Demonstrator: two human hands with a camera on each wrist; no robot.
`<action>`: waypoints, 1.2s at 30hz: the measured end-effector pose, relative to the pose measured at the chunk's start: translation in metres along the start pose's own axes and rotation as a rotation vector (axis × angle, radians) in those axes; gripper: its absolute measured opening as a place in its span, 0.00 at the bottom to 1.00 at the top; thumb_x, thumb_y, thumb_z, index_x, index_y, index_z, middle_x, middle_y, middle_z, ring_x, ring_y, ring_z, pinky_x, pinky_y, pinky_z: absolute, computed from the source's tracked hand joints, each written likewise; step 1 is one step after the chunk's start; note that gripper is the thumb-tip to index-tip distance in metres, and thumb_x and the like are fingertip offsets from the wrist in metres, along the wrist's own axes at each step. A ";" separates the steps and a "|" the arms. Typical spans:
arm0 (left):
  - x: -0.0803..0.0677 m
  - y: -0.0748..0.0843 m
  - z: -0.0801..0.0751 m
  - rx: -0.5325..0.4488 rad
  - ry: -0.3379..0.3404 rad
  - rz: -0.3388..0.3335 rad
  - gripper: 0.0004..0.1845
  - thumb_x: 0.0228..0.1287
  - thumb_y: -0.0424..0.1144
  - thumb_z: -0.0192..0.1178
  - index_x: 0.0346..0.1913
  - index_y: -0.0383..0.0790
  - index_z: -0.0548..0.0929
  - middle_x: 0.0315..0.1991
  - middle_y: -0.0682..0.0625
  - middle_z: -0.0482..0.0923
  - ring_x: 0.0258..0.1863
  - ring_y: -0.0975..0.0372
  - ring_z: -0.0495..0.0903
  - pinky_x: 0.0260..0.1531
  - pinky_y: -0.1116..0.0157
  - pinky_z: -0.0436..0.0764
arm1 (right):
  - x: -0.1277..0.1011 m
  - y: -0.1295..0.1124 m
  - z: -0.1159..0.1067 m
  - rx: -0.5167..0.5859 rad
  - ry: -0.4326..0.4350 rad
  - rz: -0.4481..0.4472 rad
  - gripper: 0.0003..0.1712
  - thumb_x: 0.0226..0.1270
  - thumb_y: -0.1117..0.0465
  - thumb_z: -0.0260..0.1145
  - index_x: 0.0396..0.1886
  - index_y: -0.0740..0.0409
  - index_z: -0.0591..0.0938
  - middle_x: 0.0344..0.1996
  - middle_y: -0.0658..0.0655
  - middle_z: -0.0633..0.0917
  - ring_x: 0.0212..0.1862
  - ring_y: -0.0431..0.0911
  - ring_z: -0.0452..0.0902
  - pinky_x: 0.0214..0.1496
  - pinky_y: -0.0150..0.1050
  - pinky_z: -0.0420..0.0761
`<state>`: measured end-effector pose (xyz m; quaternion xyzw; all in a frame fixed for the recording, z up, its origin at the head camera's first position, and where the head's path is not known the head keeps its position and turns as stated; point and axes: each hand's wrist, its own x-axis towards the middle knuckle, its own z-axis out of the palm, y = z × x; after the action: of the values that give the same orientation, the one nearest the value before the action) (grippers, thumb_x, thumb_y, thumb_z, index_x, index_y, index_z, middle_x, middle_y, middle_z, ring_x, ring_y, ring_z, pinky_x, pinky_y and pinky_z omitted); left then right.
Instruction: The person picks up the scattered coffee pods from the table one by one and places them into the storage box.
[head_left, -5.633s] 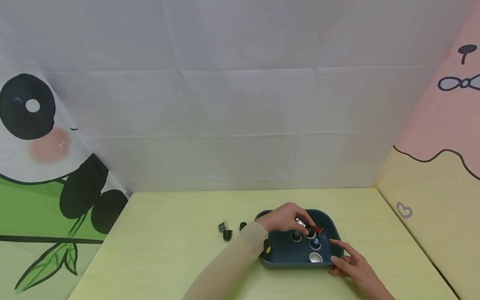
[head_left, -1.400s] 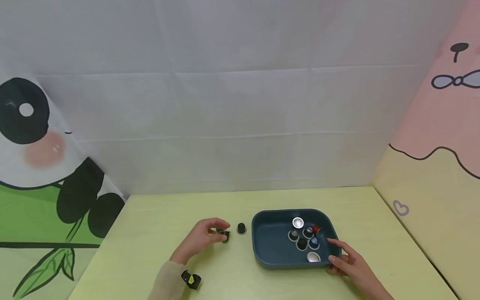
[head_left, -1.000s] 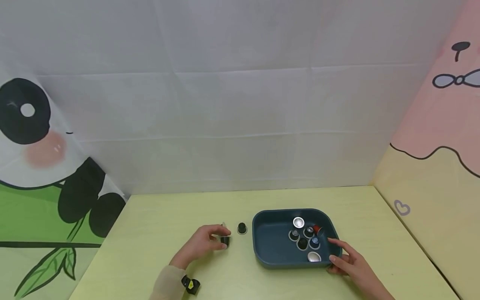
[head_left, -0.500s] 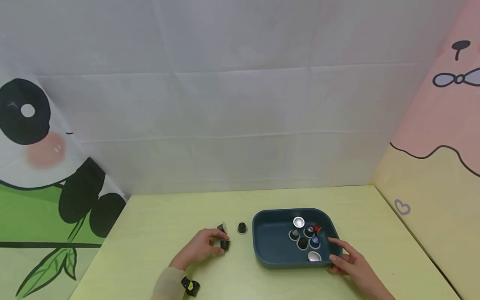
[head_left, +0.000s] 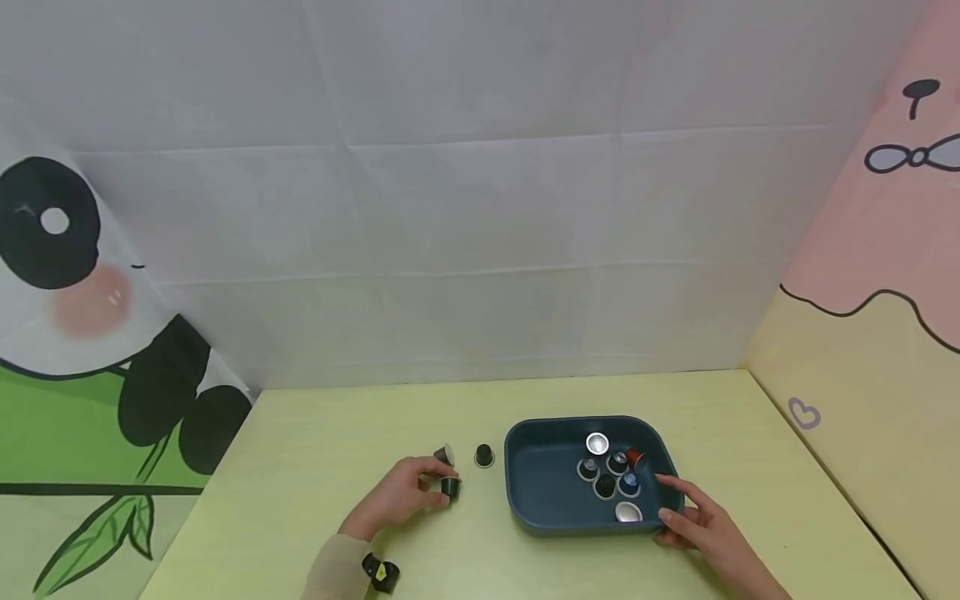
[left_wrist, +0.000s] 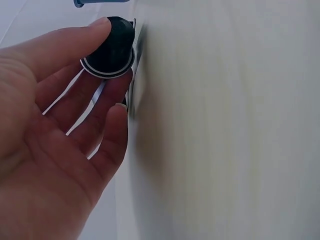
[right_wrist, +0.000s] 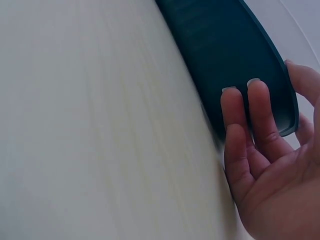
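Observation:
My left hand pinches a dark coffee capsule between thumb and fingers, low over the left part of the table. In the left wrist view this capsule looks dark green, with a silver rim. Just behind the fingers another dark capsule lies on its side. A black capsule stands rim down between that hand and the blue tray. My right hand grips the tray's right end. Close up, some of its fingertips press on the tray's outer wall.
Several capsules sit in the tray's right half: a red capsule, a blue capsule, a black capsule and some with silver lids up. Pale yellow table surrounds the tray; a white cloth wall stands behind.
My left hand has left the tray, where a black capsule now stands, and moved left to the loose capsules. It took hold of one there. My right hand has stayed on the tray.

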<state>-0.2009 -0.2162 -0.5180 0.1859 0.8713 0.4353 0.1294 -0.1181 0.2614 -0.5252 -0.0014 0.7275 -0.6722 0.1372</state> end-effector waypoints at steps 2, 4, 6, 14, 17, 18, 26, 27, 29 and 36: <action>0.000 0.001 -0.001 -0.010 -0.005 0.002 0.17 0.56 0.35 0.74 0.49 0.48 0.86 0.52 0.47 0.81 0.44 0.56 0.77 0.40 0.61 0.78 | 0.000 0.000 0.000 0.005 -0.007 -0.004 0.23 0.76 0.60 0.60 0.59 0.25 0.75 0.34 0.66 0.85 0.34 0.49 0.84 0.45 0.35 0.83; 0.000 0.003 -0.001 -0.018 -0.008 0.006 0.16 0.56 0.35 0.74 0.49 0.47 0.86 0.51 0.48 0.81 0.44 0.56 0.77 0.40 0.62 0.78 | 0.000 0.000 0.000 0.006 -0.003 -0.001 0.22 0.76 0.60 0.61 0.60 0.27 0.75 0.34 0.66 0.85 0.34 0.49 0.85 0.45 0.35 0.83; 0.000 0.005 -0.002 -0.013 -0.006 0.015 0.16 0.56 0.35 0.74 0.49 0.47 0.86 0.50 0.49 0.82 0.46 0.56 0.78 0.42 0.61 0.78 | 0.000 0.000 0.000 0.001 -0.004 -0.002 0.22 0.76 0.60 0.60 0.63 0.33 0.74 0.34 0.66 0.85 0.34 0.49 0.84 0.45 0.35 0.83; 0.000 0.014 -0.007 0.003 0.017 0.048 0.16 0.57 0.36 0.73 0.49 0.47 0.86 0.49 0.50 0.82 0.48 0.53 0.79 0.42 0.61 0.79 | 0.001 0.001 -0.001 0.002 -0.009 -0.008 0.23 0.76 0.61 0.60 0.59 0.25 0.75 0.34 0.65 0.85 0.33 0.48 0.84 0.45 0.36 0.83; 0.000 0.017 -0.010 -0.008 0.022 0.057 0.16 0.58 0.37 0.73 0.49 0.47 0.86 0.49 0.49 0.82 0.47 0.53 0.80 0.41 0.62 0.79 | 0.001 0.000 -0.001 0.006 -0.024 -0.021 0.24 0.77 0.61 0.59 0.57 0.21 0.75 0.34 0.66 0.85 0.34 0.48 0.84 0.45 0.35 0.83; 0.000 0.018 -0.010 -0.009 0.024 0.059 0.16 0.58 0.37 0.73 0.50 0.47 0.86 0.49 0.49 0.82 0.47 0.53 0.80 0.42 0.62 0.79 | 0.001 0.000 -0.001 0.007 -0.024 -0.022 0.24 0.76 0.61 0.60 0.57 0.21 0.75 0.34 0.67 0.85 0.34 0.48 0.84 0.45 0.36 0.83; -0.001 0.029 -0.015 0.016 0.040 0.127 0.16 0.61 0.39 0.71 0.52 0.51 0.85 0.50 0.57 0.82 0.50 0.57 0.79 0.45 0.61 0.79 | 0.001 0.001 -0.001 -0.006 -0.008 -0.012 0.22 0.76 0.60 0.60 0.59 0.27 0.75 0.34 0.66 0.85 0.34 0.49 0.85 0.45 0.35 0.83; -0.001 0.030 -0.016 0.019 0.042 0.134 0.16 0.61 0.39 0.71 0.52 0.51 0.86 0.50 0.57 0.82 0.50 0.57 0.79 0.45 0.61 0.78 | 0.001 0.001 -0.001 -0.005 -0.012 -0.018 0.22 0.76 0.60 0.60 0.60 0.27 0.75 0.34 0.66 0.85 0.34 0.49 0.85 0.45 0.35 0.83; 0.000 0.034 -0.017 0.022 0.045 0.146 0.15 0.61 0.39 0.71 0.52 0.52 0.85 0.49 0.59 0.82 0.49 0.57 0.79 0.45 0.61 0.78 | 0.001 0.001 -0.001 -0.004 -0.016 -0.025 0.23 0.76 0.61 0.60 0.60 0.26 0.75 0.34 0.67 0.85 0.34 0.49 0.85 0.45 0.35 0.83; 0.002 0.046 -0.021 0.006 0.065 0.184 0.16 0.61 0.40 0.71 0.52 0.52 0.85 0.48 0.59 0.83 0.48 0.58 0.79 0.46 0.56 0.78 | 0.003 0.003 -0.003 0.006 -0.036 -0.034 0.26 0.77 0.63 0.58 0.56 0.19 0.74 0.35 0.68 0.85 0.34 0.49 0.85 0.45 0.35 0.83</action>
<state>-0.2011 -0.2050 -0.4687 0.2514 0.8555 0.4487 0.0598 -0.1207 0.2638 -0.5286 -0.0254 0.7229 -0.6763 0.1390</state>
